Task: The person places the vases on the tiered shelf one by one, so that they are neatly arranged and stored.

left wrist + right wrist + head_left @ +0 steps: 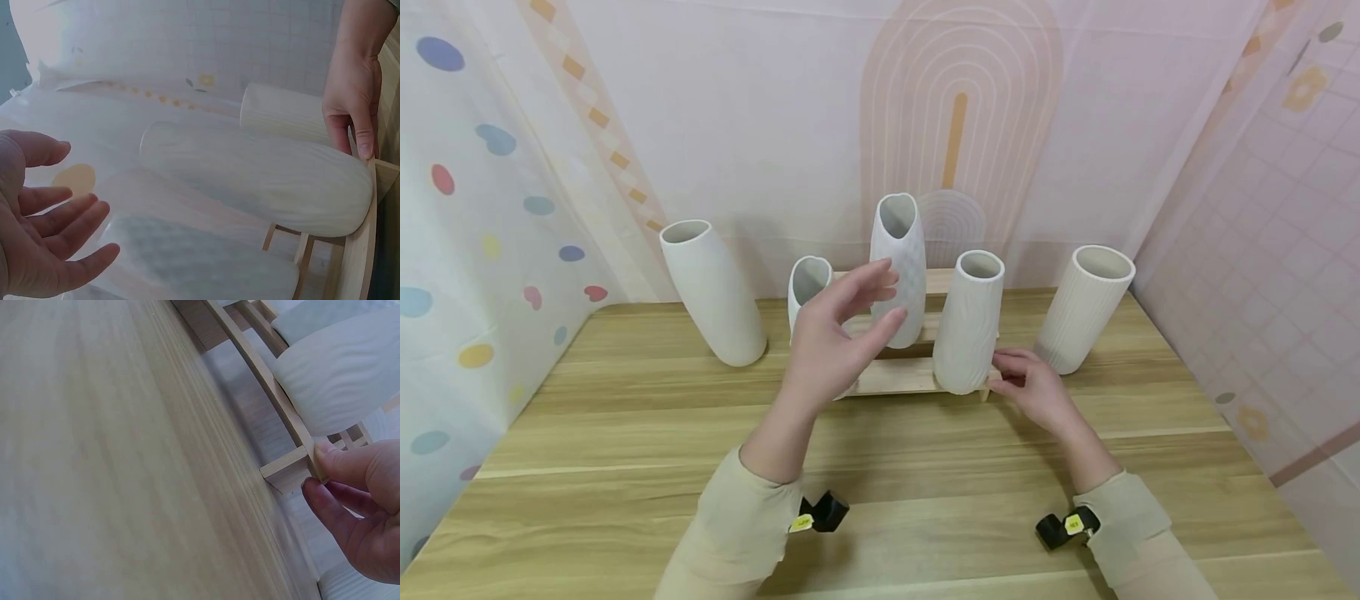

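Observation:
My right hand (1033,392) pinches the right end of a light wooden stepped rack (895,379) between thumb and fingers; the right wrist view shows the thumb (340,464) on top of the slat. Close beside it, a white vase with wavy grooves (967,325) stands on the rack's front slat. My left hand (831,337) is raised in front of the rack, fingers apart and holding nothing. Behind it, a white diamond-textured vase (912,275) stands higher on the rack. Another white vase (810,279) at the rack's left is mostly hidden by this hand.
On the wooden table (895,500), a smooth white vase (715,300) stands left of the rack and a ribbed white vase (1086,312) right of it. Patterned cloth (760,125) hangs behind and along both sides.

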The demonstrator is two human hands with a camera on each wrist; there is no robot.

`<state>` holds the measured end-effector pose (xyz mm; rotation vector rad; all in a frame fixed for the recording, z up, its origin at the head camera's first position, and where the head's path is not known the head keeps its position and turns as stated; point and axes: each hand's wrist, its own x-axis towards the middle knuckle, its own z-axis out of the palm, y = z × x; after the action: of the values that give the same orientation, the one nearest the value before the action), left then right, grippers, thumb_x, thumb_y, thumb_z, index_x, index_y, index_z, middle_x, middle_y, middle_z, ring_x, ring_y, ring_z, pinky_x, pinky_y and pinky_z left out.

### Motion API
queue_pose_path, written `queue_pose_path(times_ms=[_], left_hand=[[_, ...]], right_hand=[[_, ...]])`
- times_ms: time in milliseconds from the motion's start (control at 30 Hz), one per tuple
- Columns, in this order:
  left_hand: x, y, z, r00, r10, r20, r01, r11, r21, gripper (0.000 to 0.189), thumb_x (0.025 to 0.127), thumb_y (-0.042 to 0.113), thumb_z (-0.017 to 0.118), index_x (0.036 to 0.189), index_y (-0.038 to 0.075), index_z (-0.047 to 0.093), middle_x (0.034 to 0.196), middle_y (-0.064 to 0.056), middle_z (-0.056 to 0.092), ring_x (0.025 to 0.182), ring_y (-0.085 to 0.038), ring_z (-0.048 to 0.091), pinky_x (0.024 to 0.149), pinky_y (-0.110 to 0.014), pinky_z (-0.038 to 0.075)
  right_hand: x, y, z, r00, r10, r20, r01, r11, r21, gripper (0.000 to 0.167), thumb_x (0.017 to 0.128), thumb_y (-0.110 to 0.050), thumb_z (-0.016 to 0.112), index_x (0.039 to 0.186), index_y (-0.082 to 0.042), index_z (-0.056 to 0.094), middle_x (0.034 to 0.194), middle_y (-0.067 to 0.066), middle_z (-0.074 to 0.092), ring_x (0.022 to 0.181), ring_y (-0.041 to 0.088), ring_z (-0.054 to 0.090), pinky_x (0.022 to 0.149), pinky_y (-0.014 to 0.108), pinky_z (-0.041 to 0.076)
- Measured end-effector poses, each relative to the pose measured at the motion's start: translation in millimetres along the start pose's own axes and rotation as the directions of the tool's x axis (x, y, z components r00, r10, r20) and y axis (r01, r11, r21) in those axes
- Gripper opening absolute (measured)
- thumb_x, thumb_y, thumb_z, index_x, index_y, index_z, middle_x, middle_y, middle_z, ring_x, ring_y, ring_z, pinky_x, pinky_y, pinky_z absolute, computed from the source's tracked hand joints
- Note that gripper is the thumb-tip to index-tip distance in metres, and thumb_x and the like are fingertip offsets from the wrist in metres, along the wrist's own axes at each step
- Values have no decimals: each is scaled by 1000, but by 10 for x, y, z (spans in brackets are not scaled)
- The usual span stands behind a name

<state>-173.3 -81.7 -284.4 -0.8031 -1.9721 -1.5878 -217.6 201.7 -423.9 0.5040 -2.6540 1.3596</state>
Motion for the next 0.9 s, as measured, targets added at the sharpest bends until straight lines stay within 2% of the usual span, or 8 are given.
queue_pose_path(times_ms=[133,333,500,667,900], left_hand=[[-31,3,-148,1000,17,25,-16,998,-55,47,81,-11,73,127,-10,60,108,-25,68,98,-31,68,92,-38,54],[-106,-30,-426,998,38,59,-31,994,-106,45,81,-17,68,125,-11,60,103,-20,70,94,-19,69,87,-32,55],[-168,-60,-678,996,41,82,-27,987,-161,40,84,-16,66,123,-16,57,102,-16,72,92,-20,70,84,-29,56],[-229,-106,-919,997,39,59,-27,979,-203,38,86,-16,65,123,-15,59,100,-13,73,90,-20,71,79,-25,56],[-338,-229,-1231,999,40,-23,-45,963,-267,38,85,-22,60,122,-17,59,100,-15,73,89,-20,71,75,-22,55]], right_hand=[[-4,1,-4,1000,2,2,-2,1000,1,38,89,-1,72,123,12,63,127,26,57,102,36,62,87,45,54],[-9,-11,-6,1000,-1,2,1,1000,5,38,89,-1,72,123,12,63,126,26,57,102,36,62,86,44,54],[-11,-11,-4,1000,-3,1,3,1000,5,38,89,0,72,123,12,63,126,26,57,102,36,62,86,44,54],[-10,-8,-6,1000,-4,0,4,1000,6,38,88,0,72,123,12,63,126,26,57,102,36,62,86,44,54],[-12,-5,-8,1000,11,3,-11,1000,-1,38,89,1,72,124,12,62,127,26,57,103,36,61,87,43,54]])
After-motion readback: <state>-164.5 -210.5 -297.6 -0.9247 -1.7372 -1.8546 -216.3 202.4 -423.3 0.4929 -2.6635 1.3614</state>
